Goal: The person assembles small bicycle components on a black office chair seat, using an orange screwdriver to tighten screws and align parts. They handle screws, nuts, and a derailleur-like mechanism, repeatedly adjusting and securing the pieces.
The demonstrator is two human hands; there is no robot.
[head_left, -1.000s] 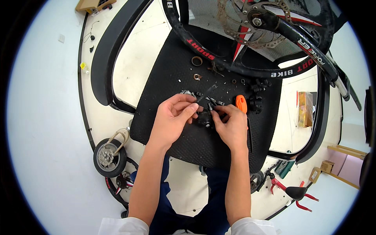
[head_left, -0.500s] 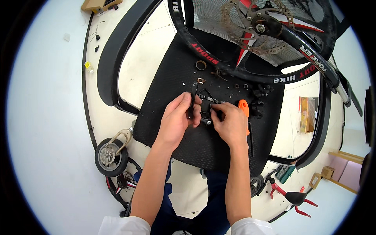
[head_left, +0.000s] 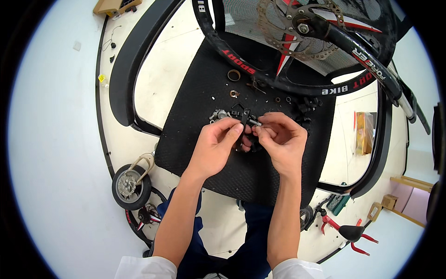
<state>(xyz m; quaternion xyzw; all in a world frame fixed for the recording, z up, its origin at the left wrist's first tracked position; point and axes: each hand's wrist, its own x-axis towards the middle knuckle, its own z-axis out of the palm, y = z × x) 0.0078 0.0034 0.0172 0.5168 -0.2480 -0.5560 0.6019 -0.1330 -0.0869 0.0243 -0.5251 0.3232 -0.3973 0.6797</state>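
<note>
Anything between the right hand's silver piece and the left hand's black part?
Nothing visible: the small silver cylindrical metal piece in the right hand sits just beside the narrow black bar-shaped part in the left hand; contact is unclear.

A white wall (head_left: 51, 139) stands at the left; the pale floor (head_left: 223, 223) lies beneath a black chair (head_left: 186, 116) with armrests (head_left: 124, 69).

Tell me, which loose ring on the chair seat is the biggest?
The brown-lined ring, the topmost one. It's much wider than the rusty, washer-like piece just below it and the two tiny rings off to the right.
</note>
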